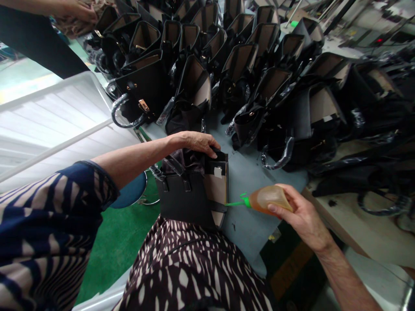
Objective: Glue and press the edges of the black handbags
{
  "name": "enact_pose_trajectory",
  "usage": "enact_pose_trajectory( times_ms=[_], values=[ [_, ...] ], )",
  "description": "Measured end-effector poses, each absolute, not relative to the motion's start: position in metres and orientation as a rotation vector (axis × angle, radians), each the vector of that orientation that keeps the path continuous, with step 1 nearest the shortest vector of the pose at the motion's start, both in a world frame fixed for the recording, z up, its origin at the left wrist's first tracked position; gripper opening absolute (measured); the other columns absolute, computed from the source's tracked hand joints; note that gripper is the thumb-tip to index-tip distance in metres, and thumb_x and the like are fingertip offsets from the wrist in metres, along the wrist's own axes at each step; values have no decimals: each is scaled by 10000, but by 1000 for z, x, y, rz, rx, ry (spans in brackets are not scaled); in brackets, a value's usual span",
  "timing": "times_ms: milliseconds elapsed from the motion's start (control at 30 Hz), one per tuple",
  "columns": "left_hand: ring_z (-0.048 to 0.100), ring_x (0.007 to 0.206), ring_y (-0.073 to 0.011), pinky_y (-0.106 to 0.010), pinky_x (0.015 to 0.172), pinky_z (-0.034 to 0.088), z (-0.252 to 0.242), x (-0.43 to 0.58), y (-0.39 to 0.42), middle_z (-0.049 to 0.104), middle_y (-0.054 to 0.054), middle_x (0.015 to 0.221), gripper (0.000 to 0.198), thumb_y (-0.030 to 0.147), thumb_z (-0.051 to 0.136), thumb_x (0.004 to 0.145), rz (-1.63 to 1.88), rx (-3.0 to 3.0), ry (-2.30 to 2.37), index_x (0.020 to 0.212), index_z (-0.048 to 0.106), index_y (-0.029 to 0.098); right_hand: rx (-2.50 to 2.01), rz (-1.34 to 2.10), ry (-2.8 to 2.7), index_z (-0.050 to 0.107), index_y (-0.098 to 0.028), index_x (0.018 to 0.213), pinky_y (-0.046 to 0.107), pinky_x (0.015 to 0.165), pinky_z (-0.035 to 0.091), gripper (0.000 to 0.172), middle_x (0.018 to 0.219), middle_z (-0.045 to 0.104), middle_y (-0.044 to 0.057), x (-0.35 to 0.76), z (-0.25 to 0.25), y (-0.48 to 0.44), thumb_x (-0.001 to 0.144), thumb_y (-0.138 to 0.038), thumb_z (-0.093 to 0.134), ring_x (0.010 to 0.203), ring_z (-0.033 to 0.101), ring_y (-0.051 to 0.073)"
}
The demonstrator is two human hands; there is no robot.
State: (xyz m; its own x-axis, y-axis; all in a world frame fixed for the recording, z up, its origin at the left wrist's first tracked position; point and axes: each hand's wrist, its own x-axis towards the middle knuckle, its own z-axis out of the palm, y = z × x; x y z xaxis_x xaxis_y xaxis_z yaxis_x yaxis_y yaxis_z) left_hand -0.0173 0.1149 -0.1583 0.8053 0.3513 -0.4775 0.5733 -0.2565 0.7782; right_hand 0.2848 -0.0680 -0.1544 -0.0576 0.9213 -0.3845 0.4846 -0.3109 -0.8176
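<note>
Left hand (194, 142): closed over the top rim of a black handbag (184, 198), fingers curled round the edge, seemingly to steady it upright on the lap.

Right hand (301, 216): clamped round an amber squeeze bottle (269, 198), just right of that handbag. Its green nozzle (238, 203) is held level so the tip meets the bag's tan side panel (218, 185). Whether it touches or sits just off, I cannot tell.

Grey table (246, 172): beyond and right of the handbag.

Finished handbags (240, 60): crowded in rows, beyond it.

Blue stool (131, 192): left of the handbag, on the green floor.

Another person's hand (76, 11): far beyond it, to the left.
</note>
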Motion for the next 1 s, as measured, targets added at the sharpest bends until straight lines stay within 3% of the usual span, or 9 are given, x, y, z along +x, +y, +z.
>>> enact_pose_trajectory(
  times_ms=[300,567,800,1000],
  values=[
    [540,738,-120,-203,668,385,-153,-13,111,666,8,837,245,292,536,801,-252,1948,695,973,639,151,-1797,1350,-1516,525,-215,1025,239,657,502,458,856,618,8,280,-150,-66,685,-470,694,771,599,178],
    [525,698,-114,-202,622,365,-144,-7,99,625,19,772,210,282,517,807,-205,2055,679,928,630,153,-1811,1445,-1468,516,-200,1023,230,508,462,456,813,614,12,278,-146,-67,699,-484,667,697,589,172],
    [501,646,-109,-208,593,346,-93,0,74,583,19,700,153,236,509,822,-209,2196,851,887,629,167,-1751,1472,-1325,533,-201,1001,239,449,429,402,713,568,-8,289,-160,-74,728,-467,660,558,514,137],
    [522,641,-121,-223,582,338,-43,6,55,579,12,674,132,236,497,838,-180,2430,1026,857,623,202,-1593,1489,-1045,549,-198,1002,239,440,401,355,751,588,10,295,-173,-75,750,-422,658,586,521,145]
  ],
)
